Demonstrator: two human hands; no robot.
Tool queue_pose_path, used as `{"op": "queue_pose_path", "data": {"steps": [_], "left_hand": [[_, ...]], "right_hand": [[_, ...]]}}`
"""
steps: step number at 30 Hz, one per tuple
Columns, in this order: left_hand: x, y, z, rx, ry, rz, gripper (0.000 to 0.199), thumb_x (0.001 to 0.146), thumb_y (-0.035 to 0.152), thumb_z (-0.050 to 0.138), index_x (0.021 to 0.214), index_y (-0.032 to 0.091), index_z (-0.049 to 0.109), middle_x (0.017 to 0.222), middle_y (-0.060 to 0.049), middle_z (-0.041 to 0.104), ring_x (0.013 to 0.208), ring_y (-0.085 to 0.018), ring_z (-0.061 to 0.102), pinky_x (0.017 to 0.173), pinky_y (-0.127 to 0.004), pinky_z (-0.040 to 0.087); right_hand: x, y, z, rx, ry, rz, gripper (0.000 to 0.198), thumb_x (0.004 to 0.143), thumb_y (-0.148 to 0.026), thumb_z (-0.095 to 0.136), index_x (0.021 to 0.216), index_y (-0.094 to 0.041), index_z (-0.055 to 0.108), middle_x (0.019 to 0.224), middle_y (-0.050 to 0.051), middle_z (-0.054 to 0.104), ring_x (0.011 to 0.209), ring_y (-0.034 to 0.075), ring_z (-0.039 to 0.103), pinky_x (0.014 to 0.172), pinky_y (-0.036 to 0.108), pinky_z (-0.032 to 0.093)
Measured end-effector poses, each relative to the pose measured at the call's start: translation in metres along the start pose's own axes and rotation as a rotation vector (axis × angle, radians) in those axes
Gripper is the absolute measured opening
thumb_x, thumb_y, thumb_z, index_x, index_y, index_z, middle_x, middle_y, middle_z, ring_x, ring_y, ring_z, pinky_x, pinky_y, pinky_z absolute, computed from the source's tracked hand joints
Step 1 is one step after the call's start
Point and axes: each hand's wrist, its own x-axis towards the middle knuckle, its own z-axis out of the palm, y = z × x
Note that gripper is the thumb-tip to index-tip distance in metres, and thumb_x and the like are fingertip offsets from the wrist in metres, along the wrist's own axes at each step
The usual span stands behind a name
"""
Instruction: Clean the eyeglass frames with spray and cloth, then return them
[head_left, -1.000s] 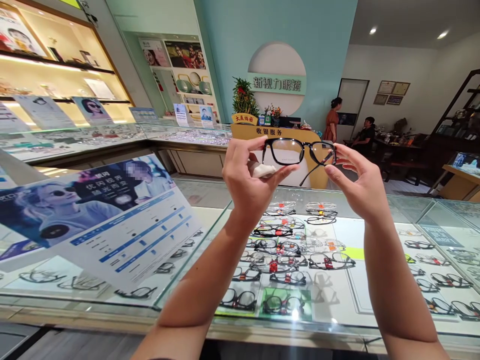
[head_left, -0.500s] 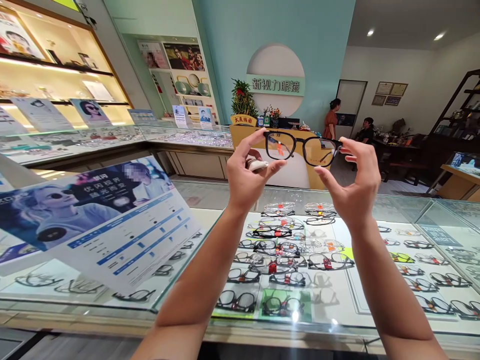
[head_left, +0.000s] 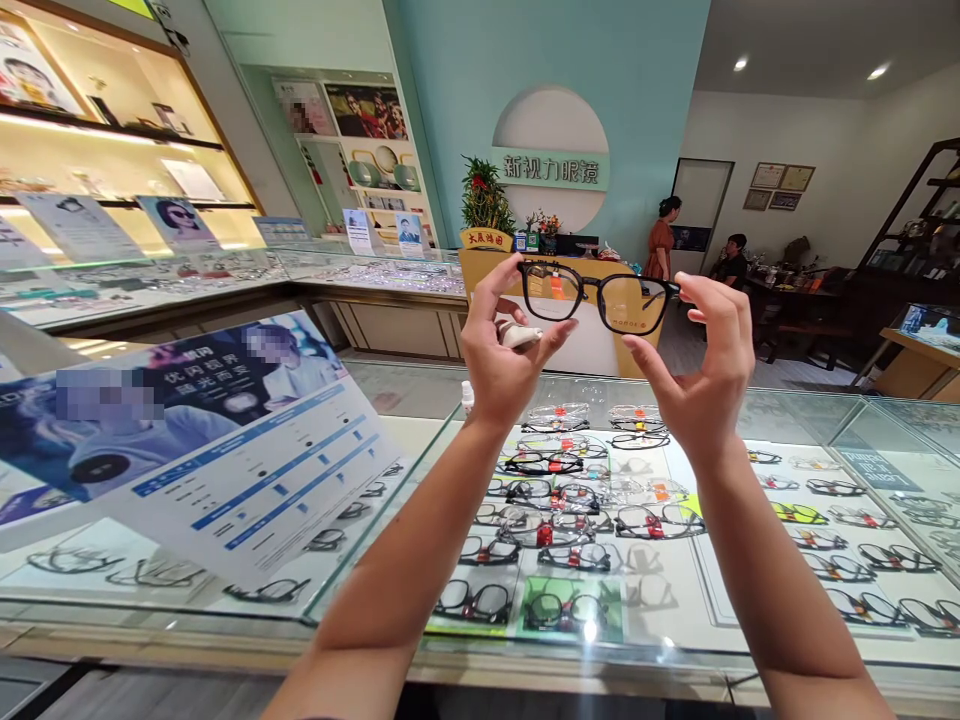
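holding up a pair of black glasses in the middle of the scene, seemingly over the far side of the glass case. gripped by the two outer ends: pinched at the left between thumb and forefinger of the left hand, and at the right, more loosely, by the right hand; cannot tell for sure about contact at the right thumb. likely held by the edges to spare the lenses from smudges, and raised to clear the other glasses laid in rows below. tilted slightly, lower on the right. also tucked into the left palm with a small white thing, maybe a folded cloth, presumably to leave thumb and forefinger free. reaching far forward and up with both arms, palms facing each other, right fingers more spread. at near left, passing beside a printed sheet, probably propped for reading.
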Motion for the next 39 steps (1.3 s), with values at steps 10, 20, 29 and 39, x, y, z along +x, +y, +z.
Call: {"op": "queue_pose_path", "data": {"steps": [10,20,29,39], "left_hand": [[-0.011,0.006,0.005,0.095,0.14,0.115,0.085,0.077,0.07,0.089,0.146,0.031,0.058,0.145,-0.012,0.063,0.089,-0.02,0.064,0.078,-0.037,0.056],[-0.011,0.009,0.007,0.033,0.106,0.08,0.084,0.082,0.068,0.086,0.151,0.033,0.053,0.151,-0.013,0.063,0.098,-0.022,0.068,0.078,-0.036,0.057],[-0.013,0.012,0.008,0.045,0.063,0.04,0.089,0.078,0.07,0.088,0.152,0.037,0.052,0.148,-0.011,0.065,0.089,-0.019,0.066,0.072,-0.032,0.057],[-0.017,0.023,0.008,0.038,0.033,0.024,0.086,0.074,0.074,0.088,0.142,0.034,0.056,0.138,-0.009,0.064,0.092,-0.018,0.064,0.071,-0.029,0.055]], "right_hand": [[-0.003,0.008,0.008,0.066,-0.079,0.171,0.057,0.099,-0.056,0.069,0.15,-0.035,0.054,0.148,0.011,0.069,0.133,0.035,0.068,0.104,0.056,0.061],[0.0,-0.004,0.002,0.101,-0.019,0.183,0.046,0.101,-0.048,0.063,0.145,-0.036,0.059,0.146,0.009,0.07,0.128,0.033,0.07,0.106,0.056,0.06],[0.003,0.001,0.002,0.246,0.1,0.29,0.035,0.106,-0.053,0.054,0.127,-0.031,0.072,0.126,0.009,0.074,0.118,0.03,0.073,0.101,0.051,0.061],[0.005,0.011,0.0,0.347,0.134,0.369,0.029,0.104,-0.054,0.063,0.11,-0.028,0.072,0.106,0.005,0.076,0.1,0.022,0.077,0.09,0.04,0.064]]}}
